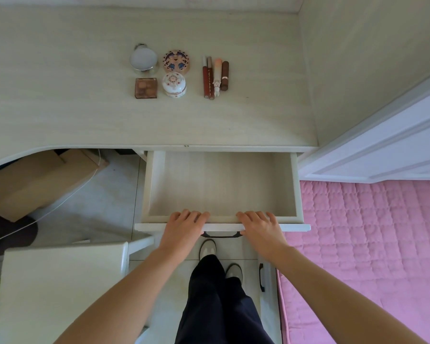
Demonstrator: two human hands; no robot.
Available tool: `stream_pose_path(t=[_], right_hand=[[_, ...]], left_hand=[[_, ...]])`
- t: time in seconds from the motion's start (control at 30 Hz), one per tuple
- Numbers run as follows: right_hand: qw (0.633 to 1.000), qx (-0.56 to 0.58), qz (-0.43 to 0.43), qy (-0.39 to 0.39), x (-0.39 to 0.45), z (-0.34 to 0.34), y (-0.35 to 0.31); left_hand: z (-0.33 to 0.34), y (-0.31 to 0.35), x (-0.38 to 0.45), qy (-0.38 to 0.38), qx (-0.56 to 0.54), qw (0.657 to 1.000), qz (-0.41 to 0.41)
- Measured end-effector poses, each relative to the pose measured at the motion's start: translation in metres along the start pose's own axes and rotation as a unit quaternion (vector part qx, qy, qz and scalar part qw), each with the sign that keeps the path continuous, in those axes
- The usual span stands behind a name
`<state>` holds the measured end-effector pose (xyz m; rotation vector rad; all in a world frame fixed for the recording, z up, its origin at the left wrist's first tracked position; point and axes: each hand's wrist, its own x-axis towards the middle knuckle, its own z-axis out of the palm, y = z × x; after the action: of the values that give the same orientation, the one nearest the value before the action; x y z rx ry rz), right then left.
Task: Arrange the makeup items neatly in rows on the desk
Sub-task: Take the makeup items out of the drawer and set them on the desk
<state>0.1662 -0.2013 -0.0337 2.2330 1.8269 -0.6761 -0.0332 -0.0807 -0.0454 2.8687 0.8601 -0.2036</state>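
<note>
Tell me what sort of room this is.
Probably a bedroom with a dressing desk. A pink quilt lies right beside the desk, makeup items sit in rows on it, and both hands rest on its open drawer.

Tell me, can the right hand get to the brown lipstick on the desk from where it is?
Probably yes. The right hand rests on the open drawer front holding nothing, and the brown lipstick lies at the right end of its row on the desk, with bare desktop before it. It would need a forward reach.
</note>
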Motion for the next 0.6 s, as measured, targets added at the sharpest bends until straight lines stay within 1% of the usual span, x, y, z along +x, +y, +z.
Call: stream_pose_path(t=[0.17, 0.37, 0.6], right_hand=[[1.0, 0.002, 0.005, 0.017, 0.022, -0.015, 0.007], [1.0, 0.003, 0.007, 0.025, 0.047, -0.026, 0.016], [0.998, -0.003, 0.024, 0.06, 0.07, -0.037, 0.024]], left_hand=[[-0.005, -0.012, 0.025, -0.001, 0.01, 1.0, 0.0], [-0.01, -0.024, 0.052, -0.004, -0.006, 1.0, -0.014], [-0.014, -0.035, 0.077, 0.028, -0.022, 0.999, -0.02]])
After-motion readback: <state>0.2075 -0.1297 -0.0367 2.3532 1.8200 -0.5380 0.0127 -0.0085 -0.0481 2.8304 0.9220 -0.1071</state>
